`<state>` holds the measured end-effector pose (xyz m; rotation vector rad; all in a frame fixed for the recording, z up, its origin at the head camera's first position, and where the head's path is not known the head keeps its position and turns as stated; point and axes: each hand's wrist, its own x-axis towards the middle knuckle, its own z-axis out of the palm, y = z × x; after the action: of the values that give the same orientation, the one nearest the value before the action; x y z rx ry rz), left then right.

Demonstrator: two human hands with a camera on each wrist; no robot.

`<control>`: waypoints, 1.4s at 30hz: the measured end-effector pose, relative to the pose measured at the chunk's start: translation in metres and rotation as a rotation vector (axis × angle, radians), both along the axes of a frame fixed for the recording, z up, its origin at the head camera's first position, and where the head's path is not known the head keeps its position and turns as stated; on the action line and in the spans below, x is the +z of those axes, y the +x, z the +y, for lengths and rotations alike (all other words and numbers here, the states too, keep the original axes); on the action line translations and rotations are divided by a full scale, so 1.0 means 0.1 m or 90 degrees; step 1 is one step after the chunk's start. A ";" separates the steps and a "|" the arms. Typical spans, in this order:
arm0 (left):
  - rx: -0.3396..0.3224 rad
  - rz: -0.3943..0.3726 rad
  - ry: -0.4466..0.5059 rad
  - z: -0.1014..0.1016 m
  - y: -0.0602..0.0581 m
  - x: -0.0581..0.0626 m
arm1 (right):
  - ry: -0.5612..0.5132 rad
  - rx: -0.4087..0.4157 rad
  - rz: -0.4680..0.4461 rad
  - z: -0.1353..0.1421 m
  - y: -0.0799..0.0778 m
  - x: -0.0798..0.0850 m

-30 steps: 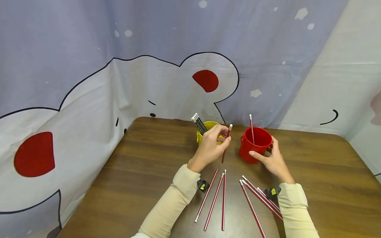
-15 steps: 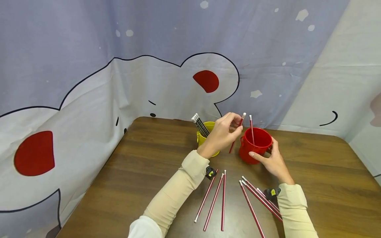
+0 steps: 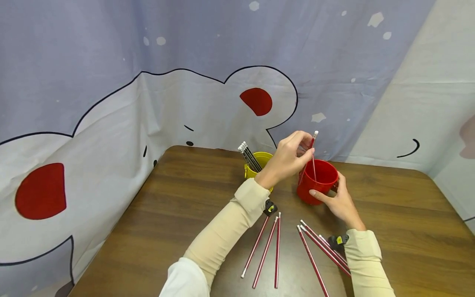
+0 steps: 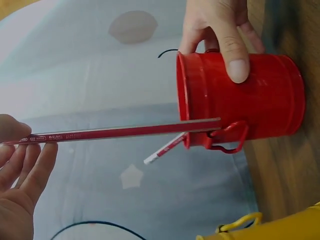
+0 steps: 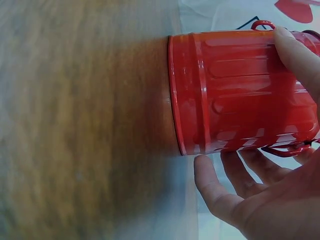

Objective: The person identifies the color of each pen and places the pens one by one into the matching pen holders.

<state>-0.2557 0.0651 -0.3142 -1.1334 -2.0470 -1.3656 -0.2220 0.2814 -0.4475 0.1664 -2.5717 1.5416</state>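
Observation:
My left hand [image 3: 287,159] pinches a red pencil [image 4: 110,132] near its white eraser end, between thumb and fingertips. The pencil slants down, and its lower end overlaps the outside of the red bucket [image 3: 309,193] near the rim and side handle in the left wrist view. Inside that bucket leans another red pencil [image 4: 167,148], eraser end up. My right hand [image 3: 343,206] grips the bucket from the right, its thumb [image 4: 234,52] across the front and its fingers [image 5: 212,187] round the other side. The bucket stands upright on the table.
Left of the red bucket, a yellow bucket [image 3: 264,155] stands partly behind my left hand, with several black pencils [image 3: 249,156] in it. Several red pencils [image 3: 277,251] lie on the wooden table [image 3: 167,231] in front, others [image 3: 313,260] beside my right wrist. A printed curtain [image 3: 208,107] hangs behind.
My left hand has carried the pinched pencil to the right and upward, from in front of the yellow bucket to the red bucket's rim. My right hand and the red bucket have stayed in place.

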 end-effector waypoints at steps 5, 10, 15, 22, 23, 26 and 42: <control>0.008 0.008 0.006 0.05 -0.02 0.08 | -0.005 -0.001 -0.004 -0.01 0.00 0.01; 0.010 -0.008 0.006 0.08 -0.06 0.13 | -0.013 0.003 -0.010 -0.06 0.06 0.13; 0.000 -0.007 0.019 0.12 -0.08 0.17 | -0.019 0.007 -0.007 -0.12 0.12 0.23; 0.009 0.021 0.025 0.16 -0.09 0.08 | 0.000 0.005 0.000 -0.04 0.03 0.05; 0.013 0.025 0.023 0.16 -0.09 0.06 | 0.004 0.004 0.002 -0.03 0.02 0.03; 0.022 0.034 0.014 0.17 -0.10 0.00 | 0.009 0.004 0.001 0.00 0.00 -0.02; 0.034 -0.009 -0.077 0.23 -0.12 -0.33 | 0.011 0.004 0.003 -0.01 0.01 -0.01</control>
<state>-0.2675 0.0880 -0.3468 -1.1120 -2.1802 -1.2426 -0.2208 0.2802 -0.4482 0.1794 -2.5835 1.5200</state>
